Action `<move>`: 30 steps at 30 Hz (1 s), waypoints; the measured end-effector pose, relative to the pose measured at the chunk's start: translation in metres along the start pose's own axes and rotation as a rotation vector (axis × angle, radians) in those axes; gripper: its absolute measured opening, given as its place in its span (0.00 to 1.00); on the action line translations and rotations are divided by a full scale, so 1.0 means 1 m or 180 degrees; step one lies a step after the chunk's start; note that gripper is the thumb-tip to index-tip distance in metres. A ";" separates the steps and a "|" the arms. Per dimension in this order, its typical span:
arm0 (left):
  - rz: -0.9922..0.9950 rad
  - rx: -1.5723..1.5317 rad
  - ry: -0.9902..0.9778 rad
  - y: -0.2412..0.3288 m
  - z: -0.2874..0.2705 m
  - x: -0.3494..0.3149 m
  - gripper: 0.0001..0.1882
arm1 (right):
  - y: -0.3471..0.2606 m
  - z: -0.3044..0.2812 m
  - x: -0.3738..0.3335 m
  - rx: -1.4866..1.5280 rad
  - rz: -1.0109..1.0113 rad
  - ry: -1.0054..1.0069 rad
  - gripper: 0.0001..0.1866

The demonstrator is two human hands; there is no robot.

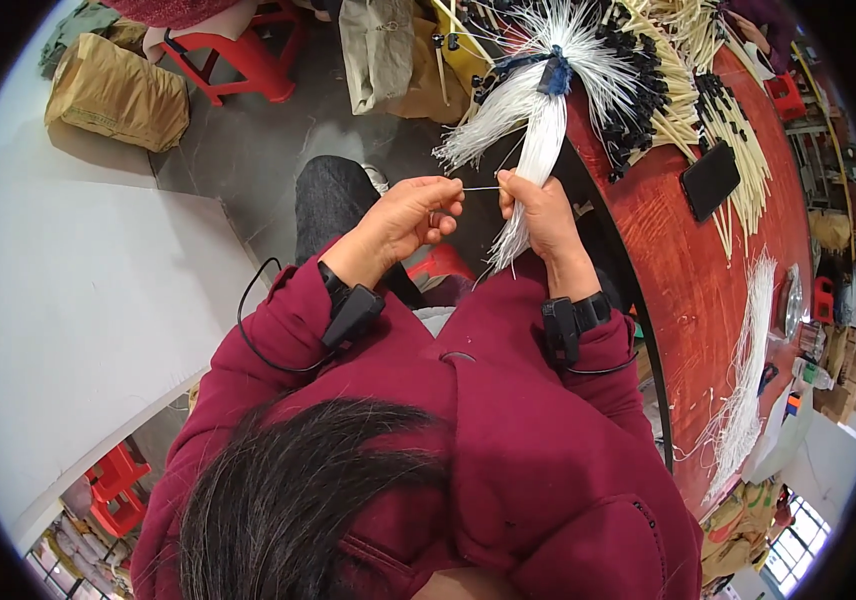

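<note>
My left hand (410,217) pinches the end of one thin strand (481,189), which runs taut and nearly level across to my right hand (550,222). My right hand is closed round the lower part of a bundle of white strands (542,140), and its thumb and forefinger meet the single strand. Loose ends of the bundle (510,245) hang below the right fist, over my lap. Higher up, a dark blue tie (554,75) gathers the bundle at the table's edge, where more white strands fan out. Whether the thin strand belongs to the bundle I cannot tell.
A red wooden table (688,320) curves along my right. On it lie a black phone (710,181), cream sticks with black ends (683,110) and another white strand bundle (748,370). A white surface (98,310) is on my left. Beyond stand a red stool (248,62) and a brown sack (118,92).
</note>
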State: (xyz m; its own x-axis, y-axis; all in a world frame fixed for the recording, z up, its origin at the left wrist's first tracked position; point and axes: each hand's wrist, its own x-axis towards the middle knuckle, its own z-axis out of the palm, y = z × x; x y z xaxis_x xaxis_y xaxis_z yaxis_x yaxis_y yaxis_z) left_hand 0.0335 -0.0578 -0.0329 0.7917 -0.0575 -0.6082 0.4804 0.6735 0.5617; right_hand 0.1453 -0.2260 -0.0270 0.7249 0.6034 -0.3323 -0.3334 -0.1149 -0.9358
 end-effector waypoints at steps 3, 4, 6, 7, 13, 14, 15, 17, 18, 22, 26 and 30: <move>0.0054 -0.0115 -0.0253 -0.004 -0.006 0.006 0.09 | 0.000 -0.001 0.000 -0.0013 -0.0005 -0.0017 0.12; 0.0061 -0.0125 -0.0250 -0.006 -0.008 0.007 0.09 | 0.000 -0.001 0.000 -0.0010 -0.0053 -0.0027 0.12; -0.0035 -0.0508 -0.0451 -0.007 -0.010 0.008 0.08 | -0.001 0.000 0.000 -0.0009 -0.0149 -0.0061 0.12; -0.0076 -0.0704 -0.0550 -0.007 -0.010 0.007 0.08 | -0.002 0.000 0.000 -0.0023 -0.0146 -0.0085 0.12; 0.0161 -0.0445 -0.0527 -0.011 -0.008 0.011 0.07 | -0.001 -0.004 -0.002 0.0034 -0.0240 -0.0013 0.10; 0.0348 0.0026 -0.0414 -0.013 -0.009 0.014 0.07 | 0.001 -0.004 -0.002 0.0039 -0.0257 -0.0003 0.09; 0.0530 0.0500 -0.0298 -0.016 -0.010 0.016 0.07 | 0.003 -0.003 -0.001 0.0024 -0.0249 -0.0019 0.09; 0.0816 0.0800 -0.0120 -0.017 -0.009 0.023 0.08 | 0.004 -0.001 0.003 -0.0002 -0.0257 -0.0027 0.09; 0.1091 0.1111 0.0065 -0.018 -0.009 0.026 0.08 | 0.004 0.000 0.005 -0.0013 -0.0264 -0.0029 0.09; 0.0789 0.0297 -0.0391 -0.015 -0.016 0.018 0.09 | 0.006 0.001 0.001 0.0057 -0.0227 0.0091 0.09; 0.0559 0.0031 -0.0360 -0.007 -0.015 0.009 0.09 | 0.005 -0.003 0.002 0.0218 -0.0237 -0.0021 0.09; 0.0602 0.0160 -0.0118 0.002 -0.004 0.001 0.10 | 0.001 -0.002 -0.002 0.0282 -0.0220 -0.0052 0.09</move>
State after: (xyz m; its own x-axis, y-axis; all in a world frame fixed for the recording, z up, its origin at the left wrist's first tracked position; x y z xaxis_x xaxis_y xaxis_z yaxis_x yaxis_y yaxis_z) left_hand 0.0338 -0.0529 -0.0346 0.8824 0.0389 -0.4688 0.3395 0.6372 0.6919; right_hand 0.1448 -0.2284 -0.0276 0.7384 0.6202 -0.2648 -0.3355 -0.0029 -0.9420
